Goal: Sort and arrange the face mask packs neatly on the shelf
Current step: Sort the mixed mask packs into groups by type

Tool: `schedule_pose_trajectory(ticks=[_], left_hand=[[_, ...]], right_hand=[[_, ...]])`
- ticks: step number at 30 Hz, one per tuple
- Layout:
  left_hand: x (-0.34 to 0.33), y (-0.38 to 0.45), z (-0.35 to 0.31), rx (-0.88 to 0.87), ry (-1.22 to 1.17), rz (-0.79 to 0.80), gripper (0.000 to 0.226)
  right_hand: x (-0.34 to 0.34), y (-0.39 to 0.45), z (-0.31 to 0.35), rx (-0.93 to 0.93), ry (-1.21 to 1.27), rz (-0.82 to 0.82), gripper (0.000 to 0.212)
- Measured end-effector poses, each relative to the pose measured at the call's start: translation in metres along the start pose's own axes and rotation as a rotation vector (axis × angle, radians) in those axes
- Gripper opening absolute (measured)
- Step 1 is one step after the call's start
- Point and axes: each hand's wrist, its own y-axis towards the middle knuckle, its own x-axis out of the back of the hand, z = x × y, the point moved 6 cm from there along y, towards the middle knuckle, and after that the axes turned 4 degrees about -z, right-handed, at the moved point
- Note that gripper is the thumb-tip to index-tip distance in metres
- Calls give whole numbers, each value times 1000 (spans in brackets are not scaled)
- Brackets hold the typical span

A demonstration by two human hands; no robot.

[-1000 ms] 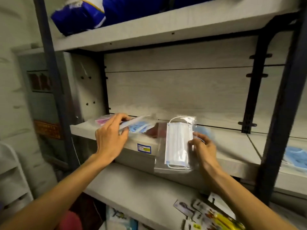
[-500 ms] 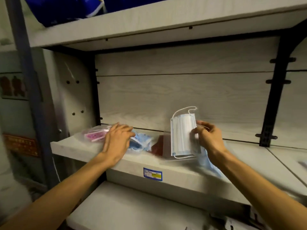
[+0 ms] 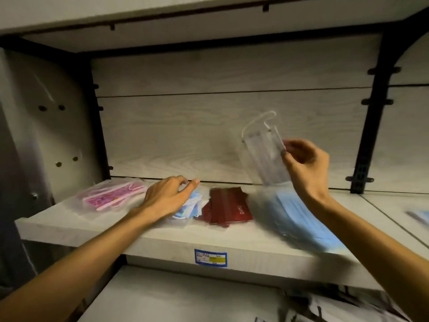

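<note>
My right hand (image 3: 306,168) pinches a clear pack with a white face mask (image 3: 264,156), held tilted above the shelf (image 3: 162,238). My left hand (image 3: 167,198) rests with straight fingers on a small pile of light blue mask packs (image 3: 192,205). A pink mask pack (image 3: 111,196) lies at the shelf's left end. Dark red packs (image 3: 227,205) lie in the middle. A pile of pale blue masks in plastic (image 3: 299,219) lies under my right forearm, partly blurred.
A blue and yellow price label (image 3: 210,257) sticks to the shelf's front edge. A black upright bracket (image 3: 371,126) stands at the right. Another blue pack (image 3: 420,216) lies on the neighbouring shelf. Loose packets (image 3: 336,307) lie on the lower shelf.
My right hand has lifted the white mask pack up and tilted it over the pale blue pile. My left hand has laid its pack down on the light blue pile and now rests on it.
</note>
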Motion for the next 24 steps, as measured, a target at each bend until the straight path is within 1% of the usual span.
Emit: schedule_pose_trajectory(ticks=[2, 3, 5, 7, 10, 13, 16, 20, 24], left_hand=[[-3, 6, -16, -38, -111, -13, 55], [-6, 8, -26, -52, -172, -11, 50], [-10, 8, -43, -82, -271, -33, 39], [-12, 8, -59, -142, -288, -71, 26], [-17, 9, -76, -214, -284, -64, 15], [-24, 10, -87, -251, -322, -42, 7], [-31, 5, -95, -284, -322, -35, 6], [-29, -7, -103, -308, -292, -29, 19], [-15, -18, -91, -304, -266, -86, 12]], right_hand=[[14, -11, 18, 209, -116, 4, 24], [19, -17, 22, 278, -175, 33, 23], [29, -30, 23, 389, -333, 90, 21], [40, -42, 18, 472, -508, 129, 19], [55, -56, 12, 469, -632, 206, 20], [69, -63, 15, 422, -641, 217, 22], [80, -68, 24, 389, -637, 176, 23], [91, -73, 39, 342, -546, 98, 20], [77, -77, 48, 270, -470, 46, 17]])
